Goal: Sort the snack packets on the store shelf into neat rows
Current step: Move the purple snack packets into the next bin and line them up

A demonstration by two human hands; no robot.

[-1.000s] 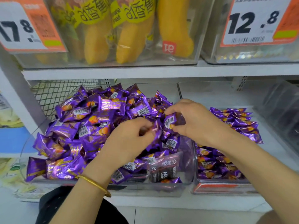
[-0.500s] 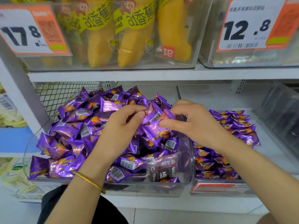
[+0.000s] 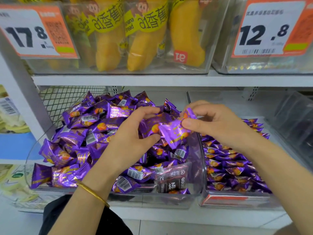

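Observation:
A loose heap of purple snack packets (image 3: 81, 133) fills the clear bin (image 3: 197, 167) on the left of the lower shelf. In the neighbouring clear bin (image 3: 237, 200) on the right, purple packets (image 3: 228, 167) lie in neat rows. My left hand (image 3: 128, 141) grips a purple packet (image 3: 150, 126) between thumb and fingers above the heap. My right hand (image 3: 218, 122) pinches another purple packet (image 3: 176, 131) by its upper end, right beside the left one. Both hands hover over the wall between the two bins.
A dark packet (image 3: 172, 182) with a white character lies at the front of the left bin. Above, a clear bin holds yellow banana bread packs (image 3: 147, 36), flanked by price tags 17.8 (image 3: 33, 33) and 12.8 (image 3: 271, 29). An empty clear bin (image 3: 294, 122) stands at far right.
Both hands have risen from the heap, each with a purple packet. The right hand has drawn its packet up and rightward towards the bin wall.

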